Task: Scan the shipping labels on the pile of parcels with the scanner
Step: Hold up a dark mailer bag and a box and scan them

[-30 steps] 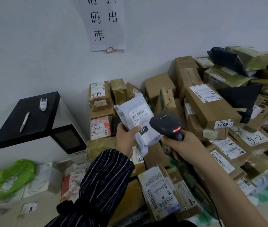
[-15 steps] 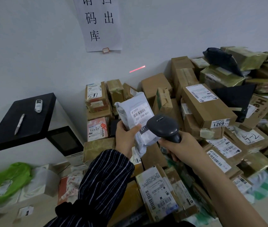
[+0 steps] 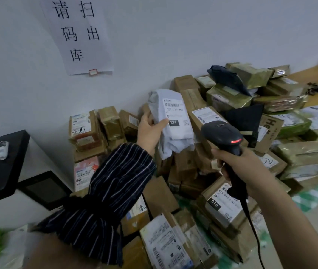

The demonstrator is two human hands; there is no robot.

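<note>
Your scan may miss: the scanner [image 3: 222, 135] sits right of and below the label [image 3: 174, 113] and seems to aim past it, and the soft bag [image 3: 177, 136] sags, so the label could crease. Your left hand [image 3: 150, 131] grips the bag's left edge, thumb across the front, above the pile [image 3: 226, 207]. Your right hand [image 3: 239, 162] wraps the scanner's handle, with the cord [image 3: 251, 226] hanging below.

soft even light, blurred edges

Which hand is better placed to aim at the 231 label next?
Right, likely: the right hand grips the scanner beside the grey mailer, while the left hand only holds that mailer up, label visible.
</note>
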